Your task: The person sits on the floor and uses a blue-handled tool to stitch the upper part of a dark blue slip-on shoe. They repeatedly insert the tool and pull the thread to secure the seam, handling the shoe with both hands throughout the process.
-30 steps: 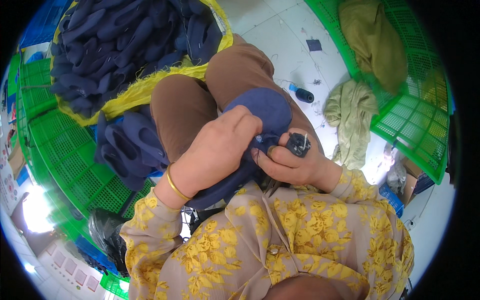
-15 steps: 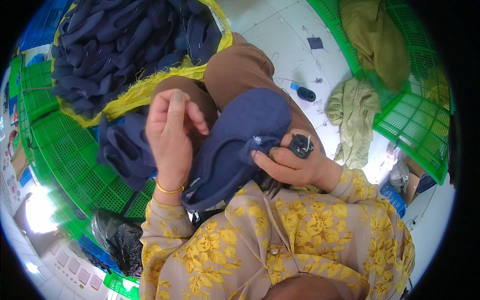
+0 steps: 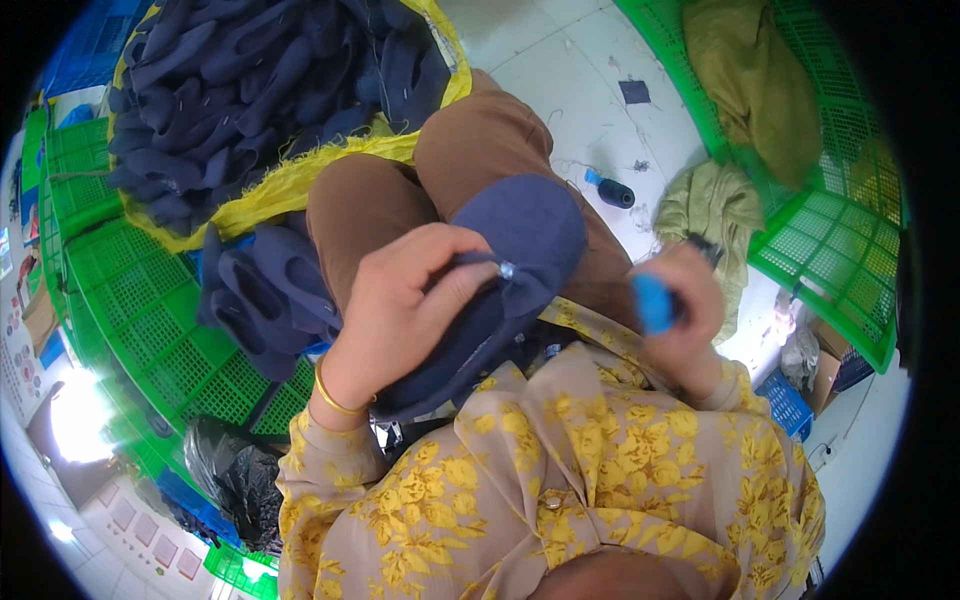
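My left hand (image 3: 405, 295) pinches the navy slipper (image 3: 530, 215) beside its pale ornament (image 3: 507, 270); it lies across my lap (image 3: 480, 140), toe pointing forward-right. My right hand (image 3: 692, 300), farther off rightward, grips a blurred blue-ended handle (image 3: 655, 303).

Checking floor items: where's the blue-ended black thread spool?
Head view, right of centre: spool on white tiles, between brown-trousered leg and crumpled green cloth.
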### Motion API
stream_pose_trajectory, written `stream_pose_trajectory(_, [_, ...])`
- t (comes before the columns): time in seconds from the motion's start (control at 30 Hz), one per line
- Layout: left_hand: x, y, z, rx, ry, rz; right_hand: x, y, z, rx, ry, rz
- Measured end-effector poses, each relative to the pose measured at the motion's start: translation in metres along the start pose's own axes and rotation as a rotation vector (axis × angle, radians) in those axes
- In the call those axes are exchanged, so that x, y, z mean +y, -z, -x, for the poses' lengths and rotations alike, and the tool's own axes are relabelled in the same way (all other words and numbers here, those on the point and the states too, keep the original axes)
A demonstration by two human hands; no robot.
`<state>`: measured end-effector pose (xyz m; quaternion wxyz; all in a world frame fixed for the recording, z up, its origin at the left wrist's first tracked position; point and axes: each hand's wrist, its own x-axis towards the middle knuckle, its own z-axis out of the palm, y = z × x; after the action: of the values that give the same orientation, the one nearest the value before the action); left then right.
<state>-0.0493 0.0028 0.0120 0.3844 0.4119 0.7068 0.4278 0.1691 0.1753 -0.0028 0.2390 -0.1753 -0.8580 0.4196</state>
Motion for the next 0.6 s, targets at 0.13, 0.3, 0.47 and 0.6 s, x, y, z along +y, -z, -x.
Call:
stream_pose_trajectory(0.13, [-0.003, -0.003, -0.010, 0.047, 0.333, 0.279, 0.034, 0.017, 0.001, 0.071, -0.505, 0.311])
stream_pose_trajectory(0.3, [0.007, -0.006, -0.030, 0.031, 0.483, 0.561, -0.008, 0.003, -0.014, -0.107, -0.499, -0.203])
stream_pose_trajectory(0.47, [0.012, 0.006, -0.035, -0.169, 0.505, 0.673, -0.010, -0.039, -0.022, -0.319, -0.267, -0.138])
stream_pose_trajectory(0.6, [-0.008, 0.008, -0.025, -0.157, 0.347, 0.508, -0.013, -0.037, -0.024, -0.411, -0.303, -0.043])
